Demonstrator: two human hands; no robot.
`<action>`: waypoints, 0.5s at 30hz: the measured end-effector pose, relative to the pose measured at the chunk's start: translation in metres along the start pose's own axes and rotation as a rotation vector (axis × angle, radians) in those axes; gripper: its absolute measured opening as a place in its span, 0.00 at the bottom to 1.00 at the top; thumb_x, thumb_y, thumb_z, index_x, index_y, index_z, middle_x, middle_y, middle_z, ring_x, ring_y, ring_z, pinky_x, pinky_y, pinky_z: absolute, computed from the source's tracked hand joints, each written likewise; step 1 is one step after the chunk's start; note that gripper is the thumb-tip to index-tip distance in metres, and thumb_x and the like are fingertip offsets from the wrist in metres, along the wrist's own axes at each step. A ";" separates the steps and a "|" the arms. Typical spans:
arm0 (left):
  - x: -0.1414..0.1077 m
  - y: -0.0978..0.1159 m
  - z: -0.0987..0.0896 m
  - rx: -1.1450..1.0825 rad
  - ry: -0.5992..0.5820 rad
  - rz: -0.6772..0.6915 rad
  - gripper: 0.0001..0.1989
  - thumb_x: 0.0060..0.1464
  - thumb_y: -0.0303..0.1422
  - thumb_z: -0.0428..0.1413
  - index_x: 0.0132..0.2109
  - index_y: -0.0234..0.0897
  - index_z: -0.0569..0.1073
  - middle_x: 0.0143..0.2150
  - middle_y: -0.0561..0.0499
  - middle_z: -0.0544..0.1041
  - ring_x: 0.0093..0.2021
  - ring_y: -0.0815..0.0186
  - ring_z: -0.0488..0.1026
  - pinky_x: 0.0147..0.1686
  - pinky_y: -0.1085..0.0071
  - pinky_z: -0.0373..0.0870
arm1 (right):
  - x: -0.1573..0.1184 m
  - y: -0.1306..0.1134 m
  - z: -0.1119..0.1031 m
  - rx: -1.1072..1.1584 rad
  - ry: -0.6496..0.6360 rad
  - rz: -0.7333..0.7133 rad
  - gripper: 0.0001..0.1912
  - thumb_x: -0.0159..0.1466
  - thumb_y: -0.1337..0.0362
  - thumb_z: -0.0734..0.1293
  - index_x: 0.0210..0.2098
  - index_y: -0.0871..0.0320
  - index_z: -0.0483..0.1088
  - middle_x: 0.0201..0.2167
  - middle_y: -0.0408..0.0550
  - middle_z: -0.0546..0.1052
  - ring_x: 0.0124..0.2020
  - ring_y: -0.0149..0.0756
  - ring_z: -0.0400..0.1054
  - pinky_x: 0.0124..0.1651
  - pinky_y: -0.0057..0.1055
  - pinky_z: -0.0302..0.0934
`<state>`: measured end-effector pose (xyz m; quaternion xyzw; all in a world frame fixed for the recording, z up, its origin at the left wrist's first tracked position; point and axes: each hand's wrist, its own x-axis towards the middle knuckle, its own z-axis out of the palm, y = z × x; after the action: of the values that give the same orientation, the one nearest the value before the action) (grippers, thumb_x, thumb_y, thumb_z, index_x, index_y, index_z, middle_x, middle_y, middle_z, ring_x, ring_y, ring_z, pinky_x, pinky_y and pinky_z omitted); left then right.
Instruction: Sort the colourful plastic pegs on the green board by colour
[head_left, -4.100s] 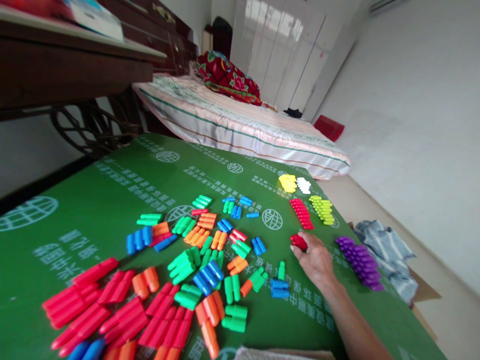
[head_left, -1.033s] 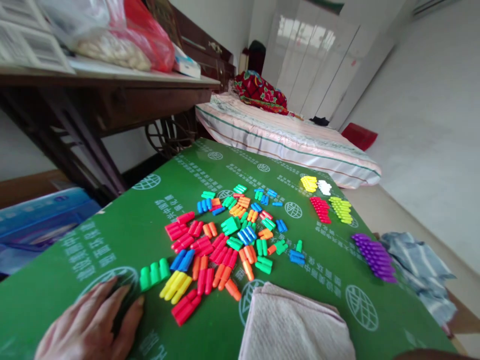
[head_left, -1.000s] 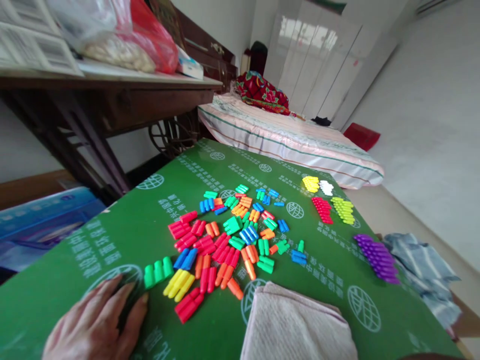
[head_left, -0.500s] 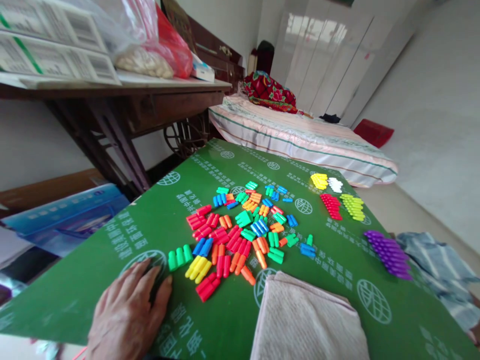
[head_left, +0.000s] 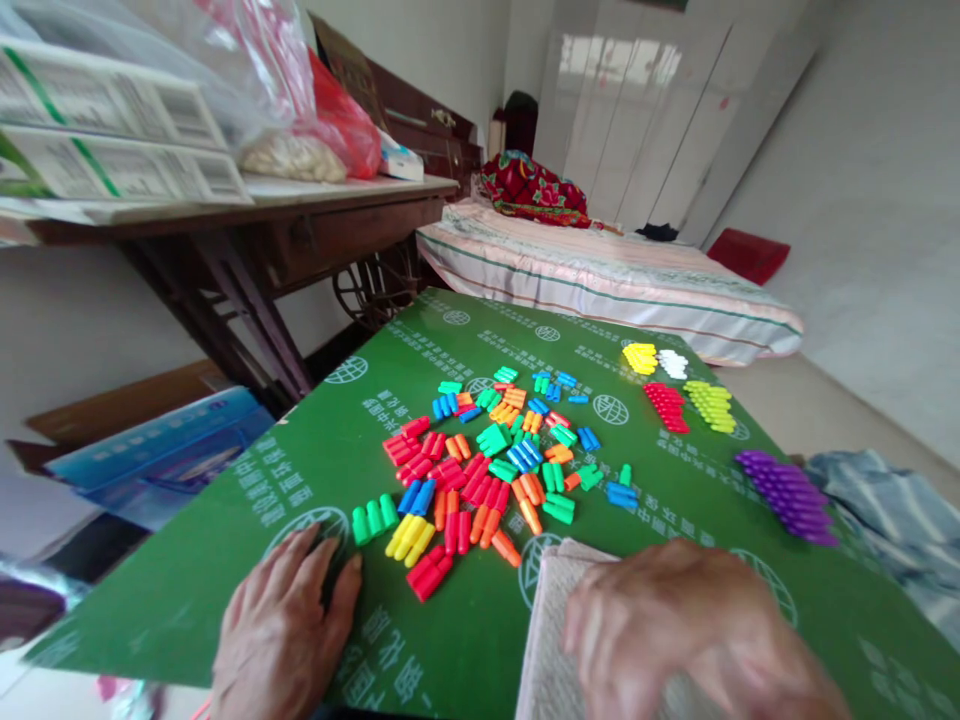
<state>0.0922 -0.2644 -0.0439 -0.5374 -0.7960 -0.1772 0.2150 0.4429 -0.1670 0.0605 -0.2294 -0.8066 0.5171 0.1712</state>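
My left hand (head_left: 289,610) lies on the green board with its fingers spread, palm down, holding nothing. Just right of it are green plastic pieces (head_left: 375,520), yellow pieces (head_left: 410,540) and a red piece (head_left: 430,573). My right hand (head_left: 667,620) hovers over or touches a folded beige cloth (head_left: 551,620). Its fingers bend downward and are smeared by motion, so whether they grip anything is unclear. Around the board's middle lies a loose pile of red pieces (head_left: 480,485), green pieces (head_left: 493,438), blue pieces (head_left: 525,455) and orange pieces (head_left: 529,488), shaped like joined short tubes.
Sorted groups lie along the board's right side: yellow (head_left: 640,358), white (head_left: 673,363), red (head_left: 665,407), lime (head_left: 710,406) and purple (head_left: 786,497). A wooden table (head_left: 360,198) with boxes (head_left: 120,165) stands at left. Behind the green board (head_left: 187,560) is a bed (head_left: 600,270).
My right hand has come into view from the lower right, over the folded cloth. My left hand stays flat on the board. The whole view has shifted slightly.
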 end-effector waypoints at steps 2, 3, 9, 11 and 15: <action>0.000 -0.001 0.000 0.000 -0.023 0.004 0.28 0.60 0.48 0.38 0.50 0.31 0.71 0.55 0.36 0.71 0.58 0.47 0.67 0.54 0.48 0.68 | 0.022 -0.012 0.004 0.102 -0.088 0.021 0.19 0.57 0.44 0.70 0.36 0.52 0.78 0.34 0.44 0.80 0.40 0.34 0.73 0.49 0.30 0.63; -0.001 -0.003 0.001 0.001 -0.046 0.010 0.28 0.60 0.48 0.39 0.50 0.31 0.71 0.56 0.37 0.71 0.58 0.47 0.66 0.55 0.49 0.68 | 0.030 -0.017 0.008 0.136 -0.103 0.070 0.19 0.57 0.45 0.70 0.36 0.54 0.79 0.34 0.44 0.80 0.39 0.34 0.73 0.48 0.30 0.63; -0.004 -0.015 0.004 -0.001 -0.127 0.001 0.26 0.59 0.47 0.43 0.54 0.34 0.69 0.59 0.39 0.68 0.61 0.48 0.63 0.57 0.50 0.66 | 0.048 -0.019 0.031 0.102 -0.043 0.423 0.15 0.48 0.61 0.75 0.36 0.54 0.79 0.29 0.41 0.80 0.31 0.31 0.72 0.33 0.21 0.63; -0.004 -0.013 0.003 0.005 -0.111 0.001 0.25 0.59 0.47 0.43 0.53 0.34 0.70 0.58 0.39 0.69 0.60 0.48 0.64 0.56 0.50 0.68 | 0.048 -0.011 0.038 0.076 0.011 0.421 0.12 0.47 0.64 0.73 0.33 0.50 0.79 0.28 0.39 0.80 0.30 0.32 0.72 0.30 0.21 0.63; -0.003 -0.010 0.003 0.012 -0.050 0.007 0.25 0.59 0.46 0.42 0.50 0.33 0.72 0.56 0.38 0.71 0.58 0.48 0.67 0.54 0.49 0.69 | 0.048 0.006 0.051 0.059 0.171 0.408 0.10 0.47 0.68 0.70 0.29 0.48 0.78 0.25 0.38 0.79 0.29 0.34 0.74 0.31 0.22 0.64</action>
<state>0.0836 -0.2684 -0.0489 -0.5432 -0.8002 -0.1582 0.1990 0.3775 -0.1766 0.0359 -0.4260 -0.7104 0.5432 0.1375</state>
